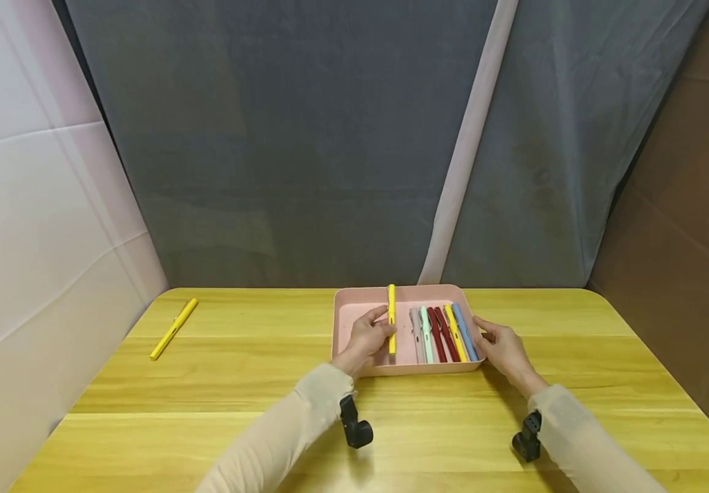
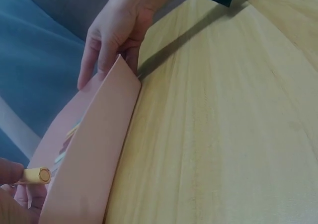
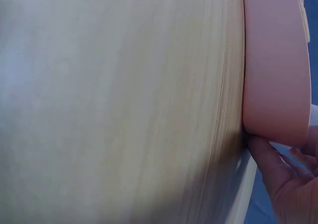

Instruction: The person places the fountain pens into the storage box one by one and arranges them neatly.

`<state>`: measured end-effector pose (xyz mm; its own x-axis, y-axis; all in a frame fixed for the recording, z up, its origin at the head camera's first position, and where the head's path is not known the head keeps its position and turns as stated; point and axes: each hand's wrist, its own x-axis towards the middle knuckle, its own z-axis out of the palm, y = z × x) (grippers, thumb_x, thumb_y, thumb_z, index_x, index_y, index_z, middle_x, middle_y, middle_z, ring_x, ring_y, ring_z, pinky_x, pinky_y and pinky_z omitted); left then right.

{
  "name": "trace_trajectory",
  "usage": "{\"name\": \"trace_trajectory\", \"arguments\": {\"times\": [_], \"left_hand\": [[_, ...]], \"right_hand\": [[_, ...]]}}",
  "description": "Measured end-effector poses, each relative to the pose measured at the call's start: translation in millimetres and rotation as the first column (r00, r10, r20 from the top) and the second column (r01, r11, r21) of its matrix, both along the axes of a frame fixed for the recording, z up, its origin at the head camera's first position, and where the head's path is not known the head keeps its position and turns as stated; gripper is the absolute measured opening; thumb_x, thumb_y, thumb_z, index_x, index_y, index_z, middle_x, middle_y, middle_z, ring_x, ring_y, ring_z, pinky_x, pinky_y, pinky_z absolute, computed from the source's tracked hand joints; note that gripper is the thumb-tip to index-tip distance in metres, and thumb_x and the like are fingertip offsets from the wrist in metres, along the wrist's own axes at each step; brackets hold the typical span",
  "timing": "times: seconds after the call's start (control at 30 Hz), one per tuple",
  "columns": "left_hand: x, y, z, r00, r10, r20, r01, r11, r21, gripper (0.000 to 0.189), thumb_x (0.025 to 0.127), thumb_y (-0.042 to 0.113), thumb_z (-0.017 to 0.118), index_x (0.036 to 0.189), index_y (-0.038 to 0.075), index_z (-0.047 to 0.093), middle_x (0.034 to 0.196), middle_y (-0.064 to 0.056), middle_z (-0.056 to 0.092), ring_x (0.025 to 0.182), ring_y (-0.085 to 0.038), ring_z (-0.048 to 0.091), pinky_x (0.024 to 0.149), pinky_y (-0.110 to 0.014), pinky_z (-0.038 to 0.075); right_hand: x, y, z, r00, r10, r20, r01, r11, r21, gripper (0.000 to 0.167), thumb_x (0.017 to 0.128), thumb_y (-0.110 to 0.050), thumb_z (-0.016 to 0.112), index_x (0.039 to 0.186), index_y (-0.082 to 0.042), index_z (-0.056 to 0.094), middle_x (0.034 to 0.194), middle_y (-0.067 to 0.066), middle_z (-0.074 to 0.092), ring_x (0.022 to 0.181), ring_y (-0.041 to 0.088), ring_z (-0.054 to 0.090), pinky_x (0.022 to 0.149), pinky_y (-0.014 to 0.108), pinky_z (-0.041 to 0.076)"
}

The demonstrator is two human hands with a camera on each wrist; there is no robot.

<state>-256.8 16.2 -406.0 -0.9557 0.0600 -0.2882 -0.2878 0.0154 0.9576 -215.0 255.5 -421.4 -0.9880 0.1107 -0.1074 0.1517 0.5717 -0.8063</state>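
My left hand point(image 1: 368, 337) pinches a yellow pen point(image 1: 392, 315) between thumb and fingers, over the left part of a pink tray point(image 1: 354, 296). The left wrist view shows the butt end of this pen point(image 2: 39, 176) close to the tray's near wall. Inside the tray, a row of several capped pens lies side by side: a greyish one point(image 1: 418, 335), a mint one point(image 1: 427, 334), dark red ones point(image 1: 436, 334), a yellow one point(image 1: 455, 333) and a blue one point(image 1: 465, 331). My right hand point(image 1: 505, 352) grips the tray's right wall at the near corner, thumb outside and fingers over the rim.
Another yellow pen point(image 1: 173, 329) lies alone on the wooden table point(image 1: 237, 383) at the far left. Grey cloth point(image 1: 329, 150) hangs behind the table, with white cloth point(image 1: 40, 205) on the left and a brown panel point(image 1: 687, 205) on the right.
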Motion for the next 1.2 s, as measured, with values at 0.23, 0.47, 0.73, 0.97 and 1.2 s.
{"name": "trace_trajectory", "arguments": {"times": [0.23,0.47,0.73,0.97,1.2], "left_hand": [[-0.9,3.3,-5.5,1.0,-0.009,-0.007,0.009,1.0,-0.019,0.049,0.086,-0.005,0.057,0.134,0.005,0.051,0.111,-0.014,0.062,0.068,-0.009,0.052,0.051,-0.016,0.042],[-1.2,6.3,-7.4,1.0,-0.022,-0.011,0.022,0.999,-0.024,0.05,0.084,-0.007,0.058,0.133,0.002,0.052,0.111,-0.016,0.063,0.065,-0.009,0.052,0.051,-0.016,0.042],[-2.9,10.3,-8.6,0.998,-0.055,0.018,0.057,0.993,-0.102,0.046,0.085,-0.005,0.059,0.131,0.003,0.054,0.116,-0.017,0.062,0.078,-0.011,0.058,0.063,-0.02,0.052],[-3.2,15.3,-9.5,0.998,-0.063,0.021,0.066,0.98,-0.187,0.044,0.085,-0.003,0.061,0.128,0.003,0.056,0.115,-0.014,0.063,0.083,-0.012,0.058,0.066,-0.021,0.052],[-1.2,17.6,-8.8,0.997,-0.06,0.049,0.069,0.974,-0.217,0.044,0.085,0.0,0.062,0.128,0.006,0.057,0.111,-0.011,0.064,0.068,-0.01,0.055,0.048,-0.016,0.043]], "right_hand": [[-2.2,-0.6,0.8,1.0,0.005,-0.027,-0.003,0.998,0.067,0.049,0.097,-0.008,0.049,0.143,-0.004,0.034,0.145,0.024,0.036,0.122,0.037,0.048,0.095,0.044,0.045],[-3.0,-2.0,1.5,0.999,0.008,-0.041,-0.003,0.994,0.108,0.048,0.096,-0.009,0.05,0.142,-0.003,0.037,0.142,0.023,0.039,0.116,0.034,0.053,0.089,0.038,0.05],[-2.0,-1.9,3.3,0.999,0.012,-0.048,-0.006,0.991,0.135,0.047,0.096,-0.009,0.051,0.141,-0.003,0.038,0.141,0.023,0.041,0.116,0.035,0.053,0.089,0.039,0.05],[-1.8,-0.8,3.1,0.997,0.019,-0.075,-0.008,0.989,0.146,0.047,0.095,-0.006,0.051,0.14,-0.001,0.04,0.139,0.024,0.043,0.111,0.033,0.055,0.074,0.027,0.05],[-2.2,-0.1,2.6,0.996,0.021,-0.081,-0.008,0.989,0.149,0.046,0.095,-0.006,0.052,0.139,-0.001,0.04,0.139,0.024,0.043,0.112,0.034,0.055,0.074,0.026,0.05]]}}
